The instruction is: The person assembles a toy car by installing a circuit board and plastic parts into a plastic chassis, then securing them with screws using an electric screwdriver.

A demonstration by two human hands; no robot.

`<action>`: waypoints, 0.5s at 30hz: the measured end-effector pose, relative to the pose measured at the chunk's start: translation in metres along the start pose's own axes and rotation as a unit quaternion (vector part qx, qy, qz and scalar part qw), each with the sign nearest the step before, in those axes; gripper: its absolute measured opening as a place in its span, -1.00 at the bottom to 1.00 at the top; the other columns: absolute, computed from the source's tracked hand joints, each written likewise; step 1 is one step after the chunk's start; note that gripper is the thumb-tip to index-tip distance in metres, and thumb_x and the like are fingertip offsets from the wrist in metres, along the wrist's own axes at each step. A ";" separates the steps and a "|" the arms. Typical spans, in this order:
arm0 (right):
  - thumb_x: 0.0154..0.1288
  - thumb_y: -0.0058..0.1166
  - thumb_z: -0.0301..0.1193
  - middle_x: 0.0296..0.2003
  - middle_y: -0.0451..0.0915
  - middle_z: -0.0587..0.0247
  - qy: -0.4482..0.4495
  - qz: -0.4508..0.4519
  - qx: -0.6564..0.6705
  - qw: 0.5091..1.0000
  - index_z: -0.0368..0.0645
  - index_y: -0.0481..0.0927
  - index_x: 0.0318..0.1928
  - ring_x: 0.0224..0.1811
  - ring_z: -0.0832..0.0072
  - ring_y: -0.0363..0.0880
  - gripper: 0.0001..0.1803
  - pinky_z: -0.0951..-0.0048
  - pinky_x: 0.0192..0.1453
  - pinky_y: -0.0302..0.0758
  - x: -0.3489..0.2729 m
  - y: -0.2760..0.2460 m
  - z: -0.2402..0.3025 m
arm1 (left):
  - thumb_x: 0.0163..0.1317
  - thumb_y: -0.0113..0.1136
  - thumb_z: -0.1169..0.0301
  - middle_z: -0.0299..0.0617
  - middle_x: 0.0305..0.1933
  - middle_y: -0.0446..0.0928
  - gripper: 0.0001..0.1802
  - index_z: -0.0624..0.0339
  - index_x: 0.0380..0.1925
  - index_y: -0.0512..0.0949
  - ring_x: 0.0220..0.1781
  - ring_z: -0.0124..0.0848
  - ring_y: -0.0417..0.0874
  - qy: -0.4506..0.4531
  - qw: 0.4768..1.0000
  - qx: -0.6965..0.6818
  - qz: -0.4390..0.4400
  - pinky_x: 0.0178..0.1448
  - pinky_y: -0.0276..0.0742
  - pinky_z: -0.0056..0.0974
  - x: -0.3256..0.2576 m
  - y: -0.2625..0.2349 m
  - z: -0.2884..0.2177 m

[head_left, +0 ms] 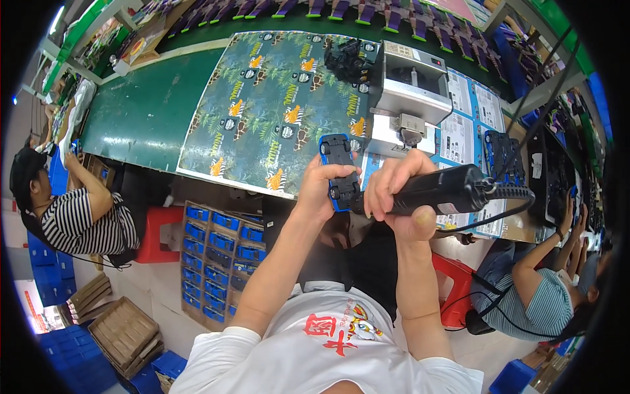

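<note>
The screwdriver's [446,190] tip is hidden behind the right hand [397,197] where it meets the toy car [341,172]. The left hand's [321,187] fingers cover the car's near side. Far trays [367,13] blur toward the rim.

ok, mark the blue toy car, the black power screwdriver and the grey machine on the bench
blue toy car [339,172], head view, on its underside.
black power screwdriver [446,189], head view, on its barrel.
grey machine [412,88], head view, on its front housing.
</note>
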State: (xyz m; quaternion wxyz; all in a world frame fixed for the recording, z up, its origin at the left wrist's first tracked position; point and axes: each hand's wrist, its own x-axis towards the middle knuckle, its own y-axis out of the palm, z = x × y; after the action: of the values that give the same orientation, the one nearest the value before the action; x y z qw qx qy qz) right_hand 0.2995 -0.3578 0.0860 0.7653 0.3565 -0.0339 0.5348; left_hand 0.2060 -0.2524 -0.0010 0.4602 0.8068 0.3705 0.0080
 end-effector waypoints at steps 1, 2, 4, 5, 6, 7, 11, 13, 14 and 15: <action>0.09 0.36 0.12 -0.59 0.42 0.30 0.006 0.008 0.003 1.000 -0.17 0.34 -0.30 -0.71 0.56 0.38 -0.35 0.51 -0.61 0.45 0.000 -0.002 0.000 | 0.06 0.18 0.65 -0.08 -0.14 0.57 -0.60 0.29 -0.04 0.44 -0.24 -0.28 0.67 -0.003 1.000 0.005 0.005 -0.21 0.67 -0.16 0.001 0.001 0.001; 0.08 0.37 0.13 -0.58 0.42 0.30 0.011 0.006 0.011 1.000 -0.19 0.36 -0.28 -0.70 0.55 0.39 -0.34 0.50 -0.60 0.46 -0.001 -0.001 0.001 | 0.11 0.21 0.59 -0.10 -0.15 0.58 -0.63 0.27 -0.04 0.44 -0.24 -0.29 0.67 -0.013 1.000 -0.011 0.011 -0.23 0.67 -0.18 0.001 0.001 -0.001; 0.07 0.38 0.13 -0.58 0.43 0.30 0.009 0.018 0.018 1.000 -0.19 0.37 -0.26 -0.69 0.54 0.40 -0.33 0.50 -0.59 0.47 -0.002 -0.001 0.002 | 0.33 0.21 0.22 -0.16 -0.18 0.59 -0.66 0.20 -0.04 0.46 -0.26 -0.34 0.68 -0.007 1.000 0.007 0.030 -0.27 0.68 -0.23 0.002 0.000 0.000; 0.07 0.38 0.14 -0.58 0.43 0.30 0.015 0.028 0.020 0.999 -0.20 0.38 -0.24 -0.68 0.54 0.41 -0.32 0.49 -0.59 0.47 -0.001 -0.002 0.003 | 0.33 0.21 0.22 -0.16 -0.18 0.59 -0.66 0.20 -0.04 0.46 -0.26 -0.34 0.68 -0.008 0.999 0.011 0.034 -0.27 0.68 -0.23 0.002 0.003 0.001; 0.07 0.37 0.16 -0.57 0.44 0.30 0.008 0.026 0.017 0.999 -0.20 0.40 -0.21 -0.66 0.53 0.42 -0.31 0.48 -0.57 0.48 -0.003 -0.004 0.005 | 0.36 0.13 0.07 -0.16 -0.18 0.59 -0.59 0.18 -0.05 0.47 -0.28 -0.35 0.68 -0.022 0.999 -0.012 0.038 -0.28 0.68 -0.23 0.002 0.008 0.000; 0.08 0.36 0.16 -0.56 0.44 0.30 -0.008 0.014 0.006 1.000 -0.19 0.40 -0.21 -0.66 0.53 0.43 -0.32 0.47 -0.57 0.49 -0.005 -0.002 0.014 | 0.39 0.06 -0.09 -0.16 -0.18 0.59 -0.49 0.16 -0.05 0.47 -0.30 -0.35 0.68 -0.035 0.998 -0.036 0.043 -0.30 0.68 -0.23 0.002 0.012 -0.002; 0.11 0.27 0.24 -0.56 0.41 0.35 -0.093 -0.043 -0.022 0.995 -0.15 0.39 -0.19 -0.67 0.54 0.41 -0.30 0.48 -0.64 0.44 -0.016 -0.012 0.038 | 0.28 0.04 -0.29 -0.09 -0.16 0.60 -0.27 0.17 0.07 0.48 -0.26 -0.32 0.70 0.020 0.990 0.118 0.078 -0.24 0.67 -0.21 0.008 -0.010 -0.039; 0.15 0.23 0.22 -0.55 0.37 0.32 -0.118 -0.081 -0.099 0.985 -0.13 0.37 -0.19 -0.67 0.53 0.37 -0.33 0.47 -0.59 0.42 -0.023 -0.032 0.050 | 0.12 0.25 -0.21 -0.03 -0.14 0.58 -0.26 0.18 0.06 0.48 -0.14 -0.25 0.68 0.443 0.689 0.570 0.069 -0.11 0.61 -0.19 0.027 0.000 -0.058; 0.18 0.22 0.19 -0.55 0.36 0.32 -0.122 -0.104 -0.134 0.978 -0.13 0.37 -0.18 -0.65 0.52 0.37 -0.36 0.46 -0.55 0.42 -0.027 -0.050 0.052 | -0.14 0.44 -0.10 -0.11 -0.13 0.56 -0.12 0.23 0.12 0.46 -0.04 -0.20 0.63 0.391 0.577 0.709 0.106 0.00 0.56 -0.16 0.016 0.019 -0.075; 0.21 0.21 0.15 -0.54 0.35 0.31 -0.126 -0.119 -0.158 0.972 -0.13 0.37 -0.17 -0.63 0.51 0.37 -0.40 0.45 -0.52 0.41 -0.028 -0.061 0.049 | -0.17 0.42 -0.16 -0.11 -0.17 0.53 -0.09 0.21 0.12 0.46 -0.09 -0.17 0.61 0.421 0.495 0.743 0.162 -0.04 0.54 -0.15 0.021 0.018 -0.084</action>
State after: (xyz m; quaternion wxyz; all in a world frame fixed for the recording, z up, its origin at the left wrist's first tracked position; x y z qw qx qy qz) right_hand 0.3555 -0.4193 0.0790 0.8594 0.2976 -0.1717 0.3788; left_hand 0.2017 -0.1835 0.0540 -0.5287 0.7977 0.2527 0.1424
